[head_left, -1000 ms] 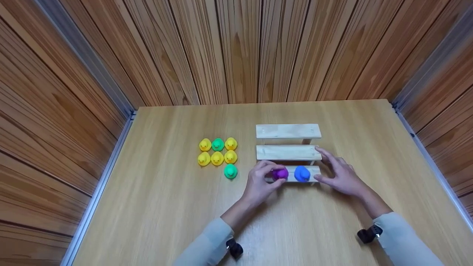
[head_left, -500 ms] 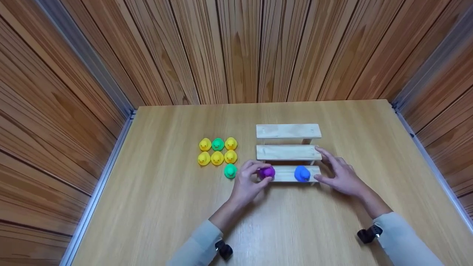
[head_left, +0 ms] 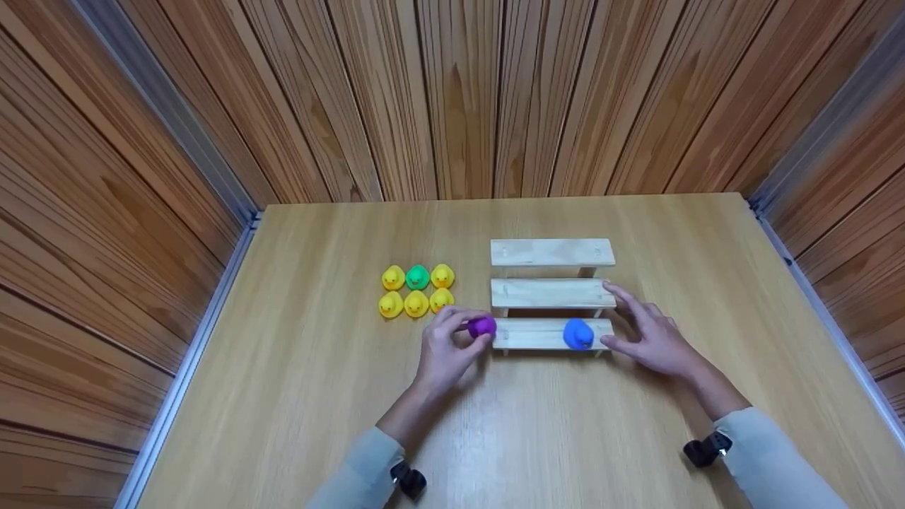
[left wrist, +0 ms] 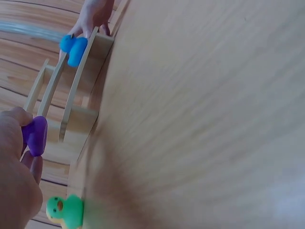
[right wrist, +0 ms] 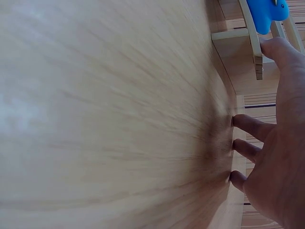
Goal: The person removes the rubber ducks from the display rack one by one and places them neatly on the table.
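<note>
My left hand (head_left: 442,355) pinches a purple rubber duck (head_left: 483,326) between thumb and fingertips, just off the left end of the lowest step of a three-step wooden rack (head_left: 551,292). A blue rubber duck (head_left: 579,334) stands toward the right end of that step. At the rack's right end rests my right hand (head_left: 656,338), fingers spread. Its thumb (right wrist: 279,50) touches the lowest step's end, and several of its fingertips touch the table in the right wrist view. A green duck (left wrist: 71,211) sits below my left hand in the left wrist view; that hand hides it in the head view.
Left of the rack, two rows of rubber ducks stand close together: several yellow ones (head_left: 391,305) and a green one (head_left: 418,277). Wood-panelled walls (head_left: 452,106) and metal rails (head_left: 191,339) enclose the wooden table (head_left: 283,396).
My left hand has moved left along the lowest step with the purple duck, past the step's end, and now covers the front green duck. My right hand has stayed in place.
</note>
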Motion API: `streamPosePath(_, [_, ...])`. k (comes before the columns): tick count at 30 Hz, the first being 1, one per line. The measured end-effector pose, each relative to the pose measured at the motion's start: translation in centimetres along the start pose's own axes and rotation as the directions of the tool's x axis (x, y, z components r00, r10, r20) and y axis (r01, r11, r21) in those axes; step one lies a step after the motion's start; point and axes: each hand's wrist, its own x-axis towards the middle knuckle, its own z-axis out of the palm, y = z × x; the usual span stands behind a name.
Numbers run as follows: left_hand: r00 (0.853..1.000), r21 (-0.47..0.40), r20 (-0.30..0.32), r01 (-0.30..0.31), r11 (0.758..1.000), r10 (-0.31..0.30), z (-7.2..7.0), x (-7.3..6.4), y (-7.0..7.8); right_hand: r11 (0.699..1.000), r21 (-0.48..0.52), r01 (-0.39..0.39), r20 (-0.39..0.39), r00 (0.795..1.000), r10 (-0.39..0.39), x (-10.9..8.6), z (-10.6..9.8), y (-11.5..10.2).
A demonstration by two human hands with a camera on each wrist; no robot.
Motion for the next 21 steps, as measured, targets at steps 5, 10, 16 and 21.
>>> streamPosePath(5, [0.999,0.011,-0.030,0.032,0.999,-0.032,-1.1,-0.1,-0.4,1.000,0.003,0.002,-0.003,1.000,-0.002,-0.1,0.0,0.1])
streamPosePath(10, [0.997,0.041,-0.065,0.043,0.998,-0.040,-2.0,-0.3,-0.9,1.000,0.011,0.004,0.000,1.000,-0.004,-0.1,-0.1,0.1])
streamPosePath(16, [0.995,0.055,-0.094,0.043,0.998,-0.037,-2.9,-0.7,-1.7,1.000,-0.009,0.015,-0.022,1.000,-0.015,-0.2,-0.1,0.0])
streamPosePath(21, [0.993,0.040,-0.113,0.049,0.998,-0.044,-3.5,-0.9,-2.4,1.000,-0.020,0.017,-0.025,1.000,-0.018,-0.2,-0.1,-0.1])
